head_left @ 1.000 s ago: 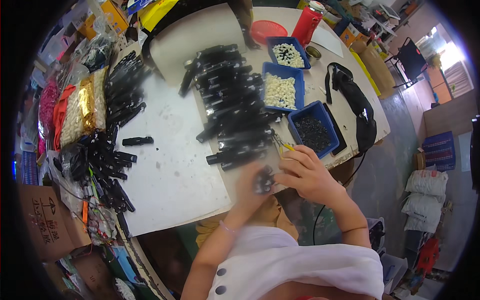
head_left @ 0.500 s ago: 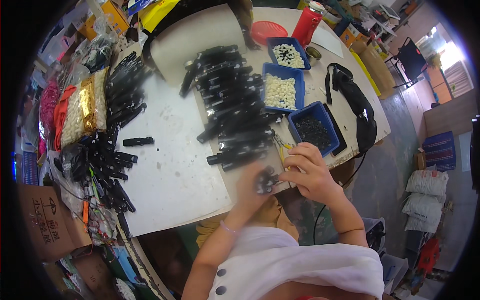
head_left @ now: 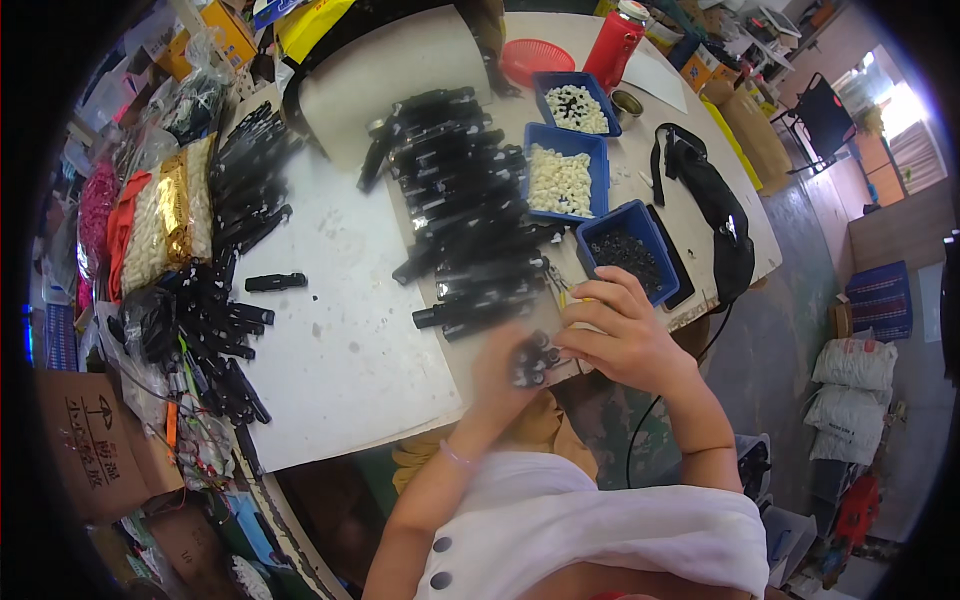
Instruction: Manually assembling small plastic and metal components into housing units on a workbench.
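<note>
My left hand (head_left: 498, 375) holds a short black plastic part (head_left: 532, 360) at the near edge of the white table (head_left: 350, 340). It looks blurred. My right hand (head_left: 618, 330) is right beside it, fingers curled and touching the same part's end. Just above both hands lies a long row of black plastic parts (head_left: 465, 205) stacked across the table's middle. A blue bin of small dark pieces (head_left: 628, 250) stands close to my right hand.
Two more blue bins with white pieces (head_left: 562, 180) stand behind. A heap of black parts (head_left: 215, 320) lies at the left, beside bags of white and gold pieces (head_left: 165, 220). A red bottle (head_left: 612, 45), red basket (head_left: 536, 58) and black strap (head_left: 715, 215) sit at the right.
Both hands stayed at the table's near edge, working on the black part. My left hand shifted a little and is blurred now.
</note>
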`<state>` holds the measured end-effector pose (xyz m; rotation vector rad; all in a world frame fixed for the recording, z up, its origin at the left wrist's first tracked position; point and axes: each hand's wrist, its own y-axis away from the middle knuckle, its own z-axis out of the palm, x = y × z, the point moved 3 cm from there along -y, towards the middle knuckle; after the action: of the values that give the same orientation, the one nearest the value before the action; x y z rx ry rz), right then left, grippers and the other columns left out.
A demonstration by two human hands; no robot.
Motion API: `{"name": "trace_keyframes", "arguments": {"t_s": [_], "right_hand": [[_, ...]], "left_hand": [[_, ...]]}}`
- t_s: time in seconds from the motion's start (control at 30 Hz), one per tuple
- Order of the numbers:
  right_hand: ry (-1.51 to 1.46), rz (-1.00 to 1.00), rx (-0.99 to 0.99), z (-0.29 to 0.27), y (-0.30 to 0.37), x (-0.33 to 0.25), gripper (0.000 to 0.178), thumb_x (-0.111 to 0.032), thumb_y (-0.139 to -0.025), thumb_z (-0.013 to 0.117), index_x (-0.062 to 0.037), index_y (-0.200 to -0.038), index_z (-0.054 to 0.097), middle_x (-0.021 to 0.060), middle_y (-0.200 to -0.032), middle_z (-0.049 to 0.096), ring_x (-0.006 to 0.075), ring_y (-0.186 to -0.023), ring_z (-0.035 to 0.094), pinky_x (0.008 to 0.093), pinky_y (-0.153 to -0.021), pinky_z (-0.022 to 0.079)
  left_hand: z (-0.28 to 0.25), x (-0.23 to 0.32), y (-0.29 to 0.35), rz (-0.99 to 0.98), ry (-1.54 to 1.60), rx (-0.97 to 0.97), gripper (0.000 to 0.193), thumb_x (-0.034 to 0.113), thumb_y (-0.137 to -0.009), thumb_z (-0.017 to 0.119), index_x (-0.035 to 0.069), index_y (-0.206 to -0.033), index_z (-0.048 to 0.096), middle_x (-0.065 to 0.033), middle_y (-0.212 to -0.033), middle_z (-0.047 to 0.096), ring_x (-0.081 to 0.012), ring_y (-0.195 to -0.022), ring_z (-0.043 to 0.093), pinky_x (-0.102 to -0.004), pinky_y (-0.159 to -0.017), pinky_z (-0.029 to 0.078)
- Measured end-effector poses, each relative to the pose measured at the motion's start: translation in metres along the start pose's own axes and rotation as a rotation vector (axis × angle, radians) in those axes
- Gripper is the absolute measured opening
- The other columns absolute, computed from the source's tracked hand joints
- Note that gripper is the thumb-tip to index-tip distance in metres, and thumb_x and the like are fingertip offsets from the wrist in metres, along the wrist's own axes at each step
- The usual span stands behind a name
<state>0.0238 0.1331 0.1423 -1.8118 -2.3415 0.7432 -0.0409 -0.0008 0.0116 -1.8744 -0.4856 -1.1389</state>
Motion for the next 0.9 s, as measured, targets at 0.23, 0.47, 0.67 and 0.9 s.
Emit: {"name": "trace_keyframes", "arguments": {"t_s": [0.23,0.47,0.67,0.9], "right_hand": [[0.157,-0.274,-0.208,-0.001,-0.013,-0.003,0.017,-0.014,-0.068,0.059,-0.0069,-0.083,0.060,0.0020,-0.097,0.056,0.0175,-0.108,0.048,0.0419,-0.100,0.034],[0.280,-0.360,-0.145,0.009,-0.011,-0.007,0.019,-0.013,-0.068,0.058,-0.0068,-0.086,0.060,0.0015,-0.098,0.057,0.0168,-0.106,0.049,0.0416,-0.100,0.035],[0.104,-0.183,-0.026,0.003,-0.002,0.004,0.020,-0.014,-0.068,0.062,-0.0093,-0.088,0.060,0.0028,-0.098,0.055,0.0188,-0.105,0.049,0.0426,-0.098,0.036],[-0.002,-0.153,-0.083,0.004,0.007,0.004,0.019,-0.015,-0.069,0.063,-0.0108,-0.088,0.060,0.0019,-0.102,0.054,0.0198,-0.107,0.047,0.0428,-0.097,0.036]], "left_hand": [[-0.002,0.004,-0.004,0.079,-0.051,-0.027,0.062,0.008,-0.059,0.080,0.004,-0.111,0.046,-0.0176,-0.104,0.055,-0.0313,-0.091,0.058,-0.0352,-0.078,0.049],[-0.002,0.001,-0.003,0.007,0.045,0.051,0.060,0.007,-0.056,0.077,0.005,-0.110,0.052,-0.0142,-0.105,0.057,-0.0317,-0.095,0.058,-0.0374,-0.082,0.048],[0.000,-0.005,0.003,-0.008,0.008,0.021,0.059,0.009,-0.055,0.078,0.005,-0.108,0.053,-0.0142,-0.104,0.058,-0.0325,-0.093,0.059,-0.0371,-0.082,0.048],[-0.001,0.004,-0.005,0.110,-0.046,-0.002,0.061,0.009,-0.060,0.082,0.003,-0.109,0.047,-0.0165,-0.101,0.055,-0.0276,-0.084,0.059,-0.0326,-0.073,0.050]]}}
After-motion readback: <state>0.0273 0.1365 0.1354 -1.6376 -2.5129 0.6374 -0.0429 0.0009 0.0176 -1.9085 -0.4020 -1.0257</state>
